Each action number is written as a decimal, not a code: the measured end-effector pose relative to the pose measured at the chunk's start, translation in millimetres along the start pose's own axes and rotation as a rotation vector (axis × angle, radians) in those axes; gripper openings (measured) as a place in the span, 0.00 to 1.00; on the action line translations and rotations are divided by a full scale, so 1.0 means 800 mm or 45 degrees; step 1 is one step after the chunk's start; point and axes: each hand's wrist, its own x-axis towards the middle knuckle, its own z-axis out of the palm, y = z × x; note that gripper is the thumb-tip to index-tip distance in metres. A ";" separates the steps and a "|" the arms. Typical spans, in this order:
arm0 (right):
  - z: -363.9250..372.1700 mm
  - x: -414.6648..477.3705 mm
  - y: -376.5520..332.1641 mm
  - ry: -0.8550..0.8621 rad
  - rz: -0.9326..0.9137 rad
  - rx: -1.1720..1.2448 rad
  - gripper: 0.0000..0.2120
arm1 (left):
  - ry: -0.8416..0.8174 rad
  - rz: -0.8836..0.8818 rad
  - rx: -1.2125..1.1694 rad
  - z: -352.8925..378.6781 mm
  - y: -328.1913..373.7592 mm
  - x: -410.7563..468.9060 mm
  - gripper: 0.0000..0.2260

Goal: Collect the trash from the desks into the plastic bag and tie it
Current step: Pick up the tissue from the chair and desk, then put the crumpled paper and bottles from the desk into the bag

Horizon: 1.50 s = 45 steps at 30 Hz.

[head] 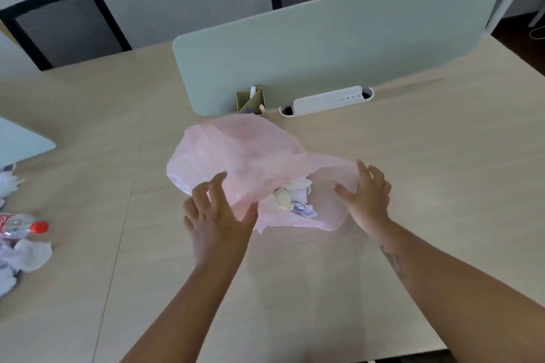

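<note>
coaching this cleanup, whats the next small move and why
Probably pinch the bag rim with the left hand and carry it left: its mouth gapes, unheld, and a bottle and tissues lie at the left edge.

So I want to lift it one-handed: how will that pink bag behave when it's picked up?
The pink plastic bag is thin and see-through, so it will probably sag and fold rather than hold shape. The crumpled paper at its open mouth looks light but could spill if that side tips down. The left hand presses the film; it may be slippery.
</note>
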 end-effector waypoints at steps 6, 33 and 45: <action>0.000 0.012 -0.033 0.088 0.190 0.544 0.10 | -0.075 0.031 -0.307 -0.012 -0.034 0.019 0.08; 0.038 -0.101 -0.484 -0.329 -0.553 0.837 0.11 | 0.285 -0.450 -0.471 -0.316 -0.315 0.255 0.13; 0.308 -0.273 -0.561 -0.313 -0.225 0.763 0.14 | -0.204 -0.718 0.140 -0.232 -0.674 0.200 0.39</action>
